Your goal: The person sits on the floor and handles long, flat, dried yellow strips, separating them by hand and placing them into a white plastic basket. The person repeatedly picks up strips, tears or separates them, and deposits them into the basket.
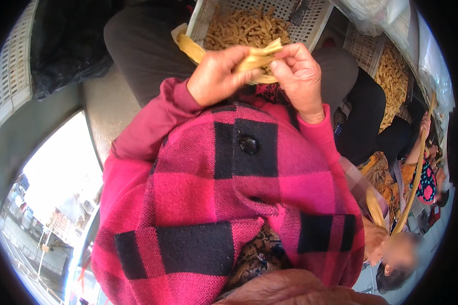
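Observation:
A long, pale yellow, flexible strip (191, 48), of a material I cannot name for certain, runs between both hands above the lap. My left hand (223, 74) grips its folded part, with one length trailing off to the left over the knee. The fingertips of my right hand (299, 70) pinch the strip near its short upright end. Just beyond the hands stands a white perforated plastic crate (309, 28) holding many short, knotted-looking yellow-brown pieces (248, 28). The hands cover the crate's near side.
At right, a co-worker (366, 114) sits with a long yellow strip (418, 171) close by. Beyond that person's legs is another perforated crate (362, 45) with similar pieces (393, 80). A black plastic bag (68, 45) and a white crate (11, 65) are at left. Clear plastic sheeting (429, 49) hangs at upper right.

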Demonstrator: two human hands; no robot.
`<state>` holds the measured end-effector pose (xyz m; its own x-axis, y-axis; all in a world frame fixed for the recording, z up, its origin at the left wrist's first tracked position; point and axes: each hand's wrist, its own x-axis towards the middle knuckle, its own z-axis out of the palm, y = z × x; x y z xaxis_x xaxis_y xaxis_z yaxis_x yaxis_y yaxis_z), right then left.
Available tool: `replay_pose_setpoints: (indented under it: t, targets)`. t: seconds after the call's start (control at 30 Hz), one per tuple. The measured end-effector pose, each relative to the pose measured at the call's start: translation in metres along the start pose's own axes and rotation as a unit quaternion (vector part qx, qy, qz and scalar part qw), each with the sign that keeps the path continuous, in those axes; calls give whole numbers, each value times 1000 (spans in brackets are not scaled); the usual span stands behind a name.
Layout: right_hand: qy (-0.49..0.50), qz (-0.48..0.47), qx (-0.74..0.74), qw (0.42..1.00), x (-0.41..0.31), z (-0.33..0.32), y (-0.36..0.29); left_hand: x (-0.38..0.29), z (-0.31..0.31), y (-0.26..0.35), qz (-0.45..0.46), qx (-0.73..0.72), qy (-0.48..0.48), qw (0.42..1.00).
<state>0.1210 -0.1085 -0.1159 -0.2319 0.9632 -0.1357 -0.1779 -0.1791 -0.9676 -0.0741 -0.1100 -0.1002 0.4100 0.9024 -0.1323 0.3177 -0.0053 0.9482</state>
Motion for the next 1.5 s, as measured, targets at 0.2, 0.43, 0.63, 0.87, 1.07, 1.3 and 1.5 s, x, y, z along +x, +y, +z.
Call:
replay_pose_setpoints:
  t: [0.2,0.43,0.63,0.87,1.07,1.3,1.5]
  targets:
    - [-51,178,158,970,9,-20,16,-4,-2,-17,-56,-291,-80,952]
    - [-77,-106,-369,920,-12,30,-21,6,17,-29,14,27,46,998]
    - [58,-239,-381,892,9,-1,13,17,-2,-42,20,87,38,995]
    - [34,89,-91,991,-10,-67,40,41,-25,-108,94,64,-39,993]
    - [94,10,-127,987,44,-70,-1,88,-42,-80,204,267,143,931]
    - [137,-32,-321,936,96,-58,5,117,-44,-113,99,222,141,960]
    - [90,64,-429,897,25,-56,36,42,-63,-105,-107,-109,62,986]
